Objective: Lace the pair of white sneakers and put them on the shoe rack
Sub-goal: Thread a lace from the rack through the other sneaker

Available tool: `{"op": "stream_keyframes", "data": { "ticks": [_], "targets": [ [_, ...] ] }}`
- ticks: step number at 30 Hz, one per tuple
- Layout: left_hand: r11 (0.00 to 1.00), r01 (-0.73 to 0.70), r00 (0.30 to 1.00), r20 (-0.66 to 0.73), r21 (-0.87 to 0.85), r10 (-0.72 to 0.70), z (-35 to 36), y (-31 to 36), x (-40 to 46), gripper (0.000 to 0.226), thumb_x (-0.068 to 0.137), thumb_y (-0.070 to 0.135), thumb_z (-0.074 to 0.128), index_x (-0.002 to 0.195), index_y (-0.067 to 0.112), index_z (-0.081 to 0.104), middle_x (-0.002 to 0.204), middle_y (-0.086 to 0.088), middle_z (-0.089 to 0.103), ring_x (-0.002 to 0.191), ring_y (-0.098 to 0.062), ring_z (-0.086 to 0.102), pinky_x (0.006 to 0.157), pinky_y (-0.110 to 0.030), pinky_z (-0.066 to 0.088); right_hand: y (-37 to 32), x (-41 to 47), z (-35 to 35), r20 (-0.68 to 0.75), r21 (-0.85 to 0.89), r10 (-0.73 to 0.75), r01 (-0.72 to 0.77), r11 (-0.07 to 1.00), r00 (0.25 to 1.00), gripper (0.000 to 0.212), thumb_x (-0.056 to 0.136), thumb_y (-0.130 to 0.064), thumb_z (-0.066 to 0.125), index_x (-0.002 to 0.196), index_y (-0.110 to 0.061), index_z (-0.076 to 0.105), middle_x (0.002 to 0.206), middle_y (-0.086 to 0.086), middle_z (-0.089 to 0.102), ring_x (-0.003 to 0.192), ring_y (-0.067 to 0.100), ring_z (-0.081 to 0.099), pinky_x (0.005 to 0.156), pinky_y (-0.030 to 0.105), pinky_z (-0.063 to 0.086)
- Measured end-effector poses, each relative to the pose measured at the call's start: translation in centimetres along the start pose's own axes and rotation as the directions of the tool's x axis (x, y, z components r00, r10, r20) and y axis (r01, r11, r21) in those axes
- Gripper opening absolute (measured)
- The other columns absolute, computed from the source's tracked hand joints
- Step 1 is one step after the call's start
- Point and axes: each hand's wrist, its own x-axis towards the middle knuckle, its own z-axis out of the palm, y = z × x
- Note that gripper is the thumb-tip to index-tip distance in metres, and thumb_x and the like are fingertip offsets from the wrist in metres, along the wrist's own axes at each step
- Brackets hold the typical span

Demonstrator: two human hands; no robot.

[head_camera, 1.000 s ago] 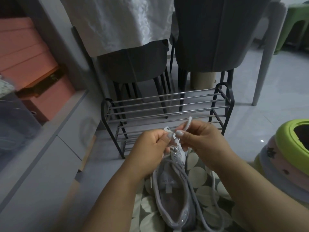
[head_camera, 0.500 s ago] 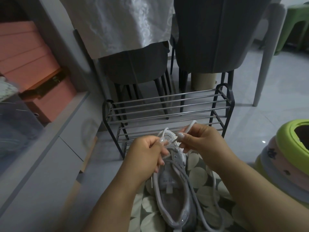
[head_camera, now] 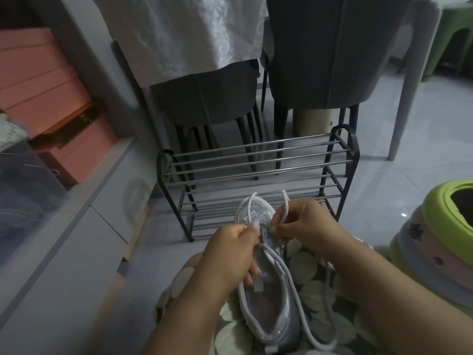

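Both hands are working at the toe end of one white sneaker [head_camera: 266,298], which is lying in our lap on the leaf-patterned fabric [head_camera: 314,298], toe pointing away from us toward the shoe rack [head_camera: 258,172]. Our left hand [head_camera: 230,257] is curling over the left side of the sneaker near its front eyelets, thumb and forefinger pinching a bit of white lace [head_camera: 302,311] just at the forefoot; the remaining fingers are folding down against the shoe's upper. Our right hand [head_camera: 304,224] is sitting just right of the toe, thumb and forefinger pinching the other run of the lace, whose free tip is sticking up above the knuckles. The two hands are nearly touching, with the mesh toe showing just beyond them.

We are seeing the rest of the lace trailing loose along the right side of the sneaker, looping down past the heel toward the bottom edge of the lap. We are seeing only this one shoe.

The shoe rack is standing on the pale tiled floor [head_camera: 409,190] directly beyond the toe, near but not touching, its bars holding nothing. Behind it are standing two dark chairs [head_camera: 320,55], one draped with a white cloth [head_camera: 186,34]. Pink boxes [head_camera: 38,80] are stacking on a grey cabinet [head_camera: 76,226] at left; stacked plastic stools [head_camera: 440,242], green on top, are sitting at right.
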Motion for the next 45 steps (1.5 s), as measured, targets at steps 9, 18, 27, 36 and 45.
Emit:
{"op": "stream_keyframes", "data": {
  "ticks": [9, 18, 27, 36, 45],
  "targets": [
    [0.924, 0.174, 0.98, 0.152, -0.34, -0.128, 0.3, 0.8, 0.5, 0.039, 0.101, 0.038, 0.038, 0.101, 0.006, 0.06, 0.103, -0.012, 0.062, 0.039, -0.009, 0.048, 0.035, -0.019, 0.037, 0.5, 0.3, 0.5, 0.008, -0.213, -0.023, 0.024, 0.977, 1.0, 0.014, 0.074, -0.019, 0.079, 0.082, -0.008, 0.073, 0.075, 0.008, 0.072, 0.063, 0.011, 0.064, 0.065, 0.022, 0.053],
    [0.947, 0.17, 0.983, 0.118, -0.272, -0.142, -0.4, 0.4, 0.8, 0.051, 0.101, 0.044, 0.034, 0.112, 0.002, 0.061, 0.113, -0.014, 0.066, 0.037, -0.008, 0.047, 0.033, -0.018, 0.034, 0.3, 0.1, 1.0, -0.013, -0.123, 0.057, -0.058, 0.991, 0.998, 0.015, 0.071, -0.022, 0.081, 0.077, -0.011, 0.073, 0.064, 0.002, 0.068, 0.046, -0.002, 0.053, 0.048, 0.014, 0.046],
    [0.923, 0.218, 0.971, 0.162, -0.316, -0.174, -0.7, 0.1, 1.4, 0.049, 0.101, 0.044, 0.035, 0.108, 0.004, 0.063, 0.106, -0.011, 0.069, 0.038, -0.008, 0.044, 0.033, -0.017, 0.03, 0.2, 0.3, 1.6, -0.038, -0.187, 0.086, -0.092, 0.978, 0.996, 0.043, 0.067, -0.028, 0.084, 0.084, 0.005, 0.063, 0.062, 0.008, 0.065, 0.046, 0.012, 0.054, 0.046, 0.02, 0.044],
    [0.828, 0.298, 0.944, 0.274, -0.475, -0.183, -1.2, 0.6, 1.8, 0.051, 0.1, 0.041, 0.034, 0.108, -0.003, 0.059, 0.114, -0.021, 0.067, 0.032, -0.005, 0.038, 0.029, -0.012, 0.021, 0.3, -0.2, 0.7, -0.045, -0.066, 0.095, -0.098, 0.993, 0.994, 0.024, 0.074, -0.023, 0.079, 0.076, -0.001, 0.071, 0.068, 0.011, 0.072, 0.068, 0.025, 0.07, 0.075, 0.039, 0.058],
    [0.893, 0.266, 0.952, 0.248, -0.364, -0.182, -1.4, 1.1, 2.6, 0.056, 0.101, 0.045, 0.031, 0.108, -0.003, 0.058, 0.112, -0.021, 0.067, 0.028, -0.002, 0.026, 0.027, -0.012, 0.018, 0.1, 0.1, 0.8, -0.003, 0.008, 0.196, -0.196, 0.981, 0.981, 0.01, 0.075, -0.006, 0.074, 0.081, 0.0, 0.07, 0.069, 0.013, 0.068, 0.056, 0.017, 0.063, 0.065, 0.033, 0.056]
  ]
}}
